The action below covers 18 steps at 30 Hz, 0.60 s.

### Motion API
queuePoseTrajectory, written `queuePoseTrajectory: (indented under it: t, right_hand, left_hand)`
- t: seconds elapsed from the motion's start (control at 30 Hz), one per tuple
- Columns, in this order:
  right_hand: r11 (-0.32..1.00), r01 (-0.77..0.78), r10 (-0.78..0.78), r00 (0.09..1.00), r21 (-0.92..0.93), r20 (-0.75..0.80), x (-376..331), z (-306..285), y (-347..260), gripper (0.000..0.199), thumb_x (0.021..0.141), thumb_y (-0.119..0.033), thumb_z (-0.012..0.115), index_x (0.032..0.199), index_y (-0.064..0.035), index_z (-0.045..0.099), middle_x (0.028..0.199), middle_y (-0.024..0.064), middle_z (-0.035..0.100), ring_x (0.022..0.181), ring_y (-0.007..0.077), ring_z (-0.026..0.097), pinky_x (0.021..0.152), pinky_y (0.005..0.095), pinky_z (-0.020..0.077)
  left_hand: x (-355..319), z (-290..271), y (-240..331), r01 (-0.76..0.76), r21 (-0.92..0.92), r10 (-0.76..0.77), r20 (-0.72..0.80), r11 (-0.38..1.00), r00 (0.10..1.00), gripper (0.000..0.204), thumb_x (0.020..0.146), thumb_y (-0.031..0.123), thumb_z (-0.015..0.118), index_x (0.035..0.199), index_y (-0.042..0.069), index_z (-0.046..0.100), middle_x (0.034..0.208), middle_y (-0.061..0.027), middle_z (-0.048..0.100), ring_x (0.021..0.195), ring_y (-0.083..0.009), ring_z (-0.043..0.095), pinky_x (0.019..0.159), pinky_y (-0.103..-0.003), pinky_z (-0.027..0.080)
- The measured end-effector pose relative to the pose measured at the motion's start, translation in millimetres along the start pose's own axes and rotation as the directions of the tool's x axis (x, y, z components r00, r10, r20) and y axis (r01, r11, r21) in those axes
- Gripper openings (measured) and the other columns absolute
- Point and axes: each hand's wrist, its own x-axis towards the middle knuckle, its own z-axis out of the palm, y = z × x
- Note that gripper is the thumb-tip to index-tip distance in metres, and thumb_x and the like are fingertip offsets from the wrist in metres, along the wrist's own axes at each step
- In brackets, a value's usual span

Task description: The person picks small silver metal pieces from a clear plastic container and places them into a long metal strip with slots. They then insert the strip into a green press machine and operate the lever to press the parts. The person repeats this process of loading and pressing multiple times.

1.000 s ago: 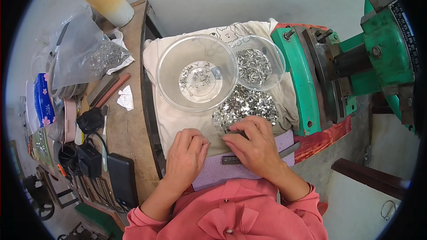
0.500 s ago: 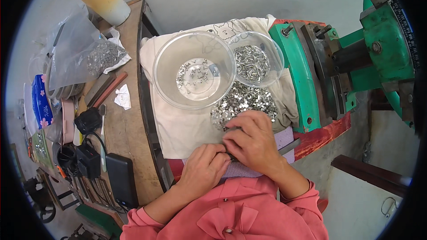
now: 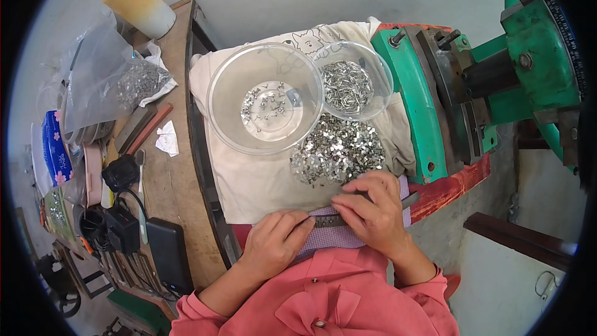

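Observation:
A narrow dark metal strip with a row of small slots or parts along it lies across the purple checked cloth close to my body. My left hand is closed around the strip's left end, thumb and fingertips pressed together. My right hand bends over its right part, fingers curled and pinched; whatever is between the fingertips is too small to make out. Just beyond that hand spreads a pile of small shiny metal pieces on the cream cloth.
A large clear tub with a few small metal parts stands behind the pile, beside a smaller clear tub of thin metal pins. A green machine press stands at right. Tools, chargers and a yellow bottle crowd the wooden table at left.
My right hand has moved right and slightly away from my left hand, uncovering the strip's slotted middle. My left hand stays at the left end, shifted a little left.

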Motion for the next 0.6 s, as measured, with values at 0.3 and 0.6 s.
queuePoseTrajectory:
  t: [0.3, 0.6]
  right_hand:
    - [0.977, 0.167, -0.163, 0.986, -0.136, 0.04, 21, 19, 0, 0.016, 0.074, -0.012, 0.07, 0.09, -0.008, 0.069, 0.104, 0.0041, 0.063, 0.105, 0.0258, 0.057, 0.094, 0.0431, 0.0437]
    - [0.998, 0.055, -0.055, 0.998, -0.021, -0.011, 23, 5, 0, 0.018, 0.069, -0.01, 0.079, 0.084, -0.0104, 0.068, 0.105, 0.0022, 0.064, 0.103, 0.0267, 0.058, 0.09, 0.042, 0.0433]
  left_hand:
    - [-1, 3, 0, -0.003, -0.011, 0.002, -0.021, 1.0, 1.0, 0.019, 0.072, 0.004, 0.079, 0.086, 0.006, 0.067, 0.093, -0.0042, 0.065, 0.08, -0.0225, 0.064, 0.068, -0.034, 0.051]
    - [3, 6, -4, 0.073, -0.113, -0.078, -0.035, 0.991, 0.996, 0.025, 0.069, 0.002, 0.08, 0.088, 0.006, 0.064, 0.091, -0.0065, 0.064, 0.078, -0.0257, 0.062, 0.067, -0.037, 0.049]
